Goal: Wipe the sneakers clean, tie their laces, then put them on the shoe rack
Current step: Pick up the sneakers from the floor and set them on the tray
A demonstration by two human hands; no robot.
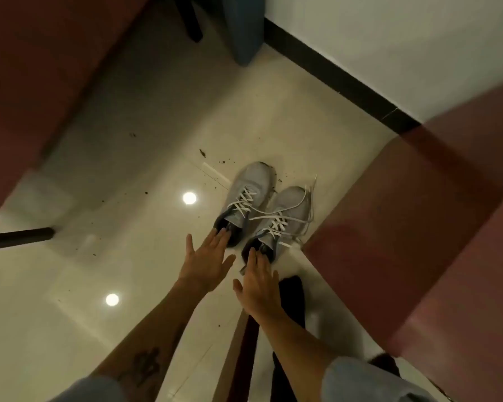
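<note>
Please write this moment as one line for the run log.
left hand: open, reaching left sneaker heel | right hand: open, at right sneaker heel | laces: untied | floor: dirt specks

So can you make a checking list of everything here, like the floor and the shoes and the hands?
Surface: glossy pale tile floor, two ceiling lights reflected in it.
Job's things: left sneaker and right sneaker, grey, side by side, toes pointing away; white laces untied and trailing. No cloth or shoe rack seen.
Clutter: dark dirt crumbs scattered on the floor by the toes.
Grippers: left hand open, fingertips at the left sneaker's heel; right hand open, fingertips at the right sneaker's heel. Neither grips.
Cables: nothing seen.
Surroundings: reddish-brown furniture on both sides, white wall with black baseboard.
</note>
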